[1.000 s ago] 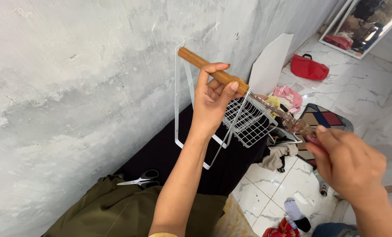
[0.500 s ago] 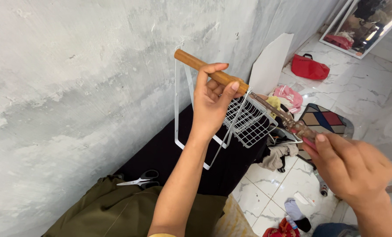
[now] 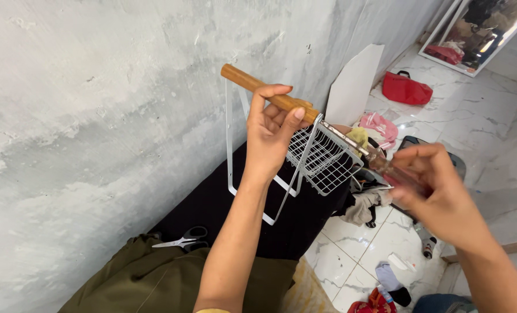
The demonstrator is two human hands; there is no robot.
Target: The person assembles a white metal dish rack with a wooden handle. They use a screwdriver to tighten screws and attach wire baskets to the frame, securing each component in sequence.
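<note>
Screwdriver [image 3: 386, 165] in the right hand [image 3: 438, 200] is meeting the wooden handle [image 3: 267, 94] at frame centre; left hand [image 3: 276, 136] is gripping it, rack [image 3: 322, 159] apparently half-joined.

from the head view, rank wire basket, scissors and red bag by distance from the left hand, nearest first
1. wire basket: right beside the left hand.
2. scissors: lower left, on the dark cloth.
3. red bag: upper right, on the floor.

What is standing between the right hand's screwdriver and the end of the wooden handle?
Nothing visible. The right hand holds the screwdriver, and its shaft runs unblocked to the wooden handle, gripped by the left hand.
</note>
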